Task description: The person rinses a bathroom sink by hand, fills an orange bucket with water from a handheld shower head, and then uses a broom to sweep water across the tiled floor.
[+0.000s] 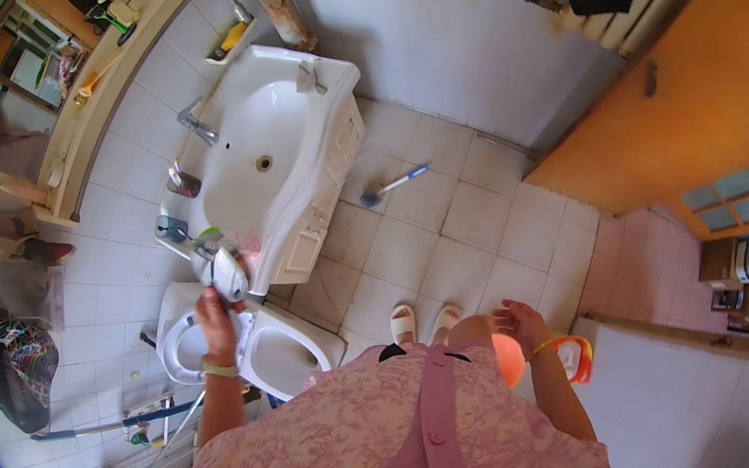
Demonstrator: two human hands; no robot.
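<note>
My left hand [216, 326] grips a white-and-grey container [228, 273], perhaps a bottle or pouch; blur hides which. It is over the near end of the washbasin [240, 198], beside the toilet [292, 357]. Part of a green thing [207, 235] shows just beyond the container. My right hand [523, 324] hangs by my knee with nothing in it, its fingers apart. Below that hand is an orange-pink plastic bin or bucket [509, 358]. On the tiled floor ahead lies a toilet brush [393, 185] with a white-and-blue handle.
A chrome faucet [199, 123] and a toothbrush cup [184, 183] stand along the basin's wall side. Glasses [312, 79] rest on its far rim. A wooden door [689, 100] stands ajar at right. Mop poles [154, 416] lean behind the toilet. Bags [16, 361] hang at left.
</note>
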